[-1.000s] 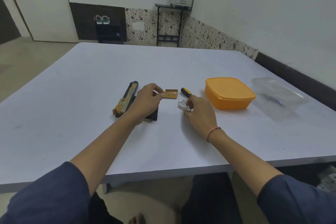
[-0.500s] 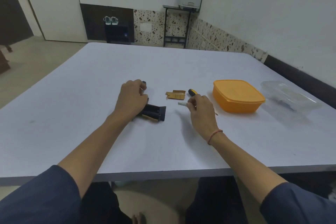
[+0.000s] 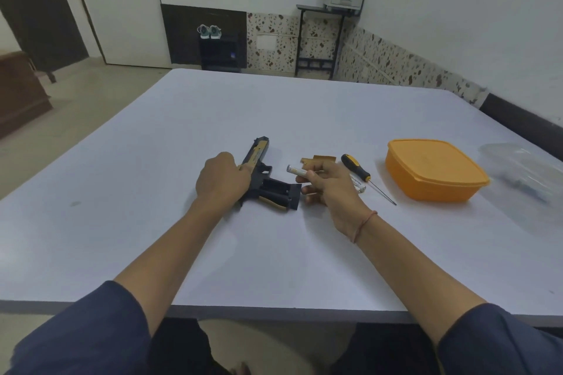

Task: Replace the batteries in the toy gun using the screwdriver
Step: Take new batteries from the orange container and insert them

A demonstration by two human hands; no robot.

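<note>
1. Since the earlier frame, the right hand (image 3: 330, 188) has lifted a white cylindrical battery (image 3: 298, 171) off the pale table (image 3: 152, 161) and brought it nearer the gun's grip.
2. The black-and-gold plastic toy gun (image 3: 265, 179) lies flat, barrel pointing away, its open grip compartment facing right.
3. The left hand (image 3: 222, 181) curls closed over the gun's rear, pressing it down.
4. The right fingers pinch the battery, tip aimed left.
5. A black-and-yellow-handled screwdriver (image 3: 362, 175) lies between the right hand and an orange lidded plastic box (image 3: 435, 170).

black-and-gold toy gun (image 3: 262, 175), orange box (image 3: 432, 170), white table (image 3: 182, 131)
</note>
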